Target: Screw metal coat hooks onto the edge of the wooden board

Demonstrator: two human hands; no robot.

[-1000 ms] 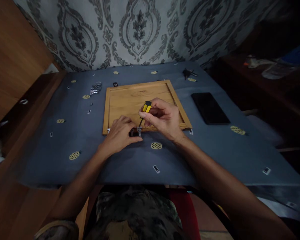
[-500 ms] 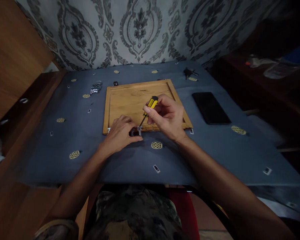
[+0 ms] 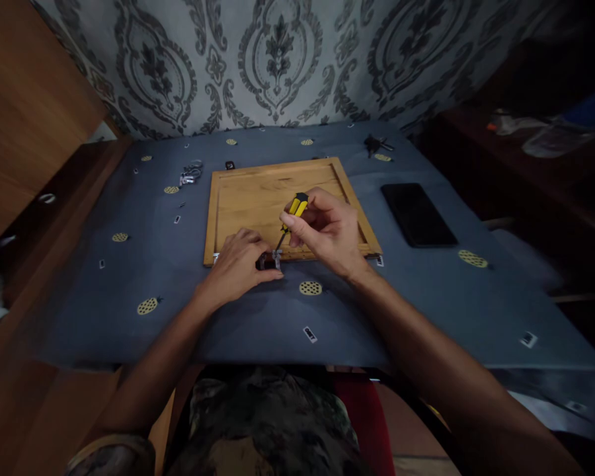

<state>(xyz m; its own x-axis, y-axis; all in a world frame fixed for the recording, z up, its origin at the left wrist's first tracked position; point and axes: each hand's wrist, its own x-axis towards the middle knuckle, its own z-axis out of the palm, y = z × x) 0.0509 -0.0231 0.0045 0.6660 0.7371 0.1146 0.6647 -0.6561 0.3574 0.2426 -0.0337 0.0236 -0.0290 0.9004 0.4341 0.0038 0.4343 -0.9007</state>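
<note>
My right hand (image 3: 333, 233) grips a screwdriver (image 3: 295, 209) by its yellow and black handle, between thumb and fingers. The shaft slants down to the left, and its tip meets a small shiny metal fitting (image 3: 277, 258) at the near edge of a framed wooden panel (image 3: 250, 198). From the left, my left hand (image 3: 238, 263) closes on that fitting, thumb in front and fingers over the panel's edge. A dark part shows between thumb and fingers; the exact kind of fitting is unclear.
A black phone (image 3: 418, 214) lies right of the panel. Behind it is a dark clip-like object (image 3: 375, 145). Several small metal pieces (image 3: 190, 173) lie at the back left, and a small black item (image 3: 229, 165) sits behind the panel. A blue patterned cloth (image 3: 178, 330) covers the table.
The screwdriver handle and my right hand have shifted slightly left, so the shaft stands a little more upright. The tip stays at the fitting, and my left hand has barely moved.
</note>
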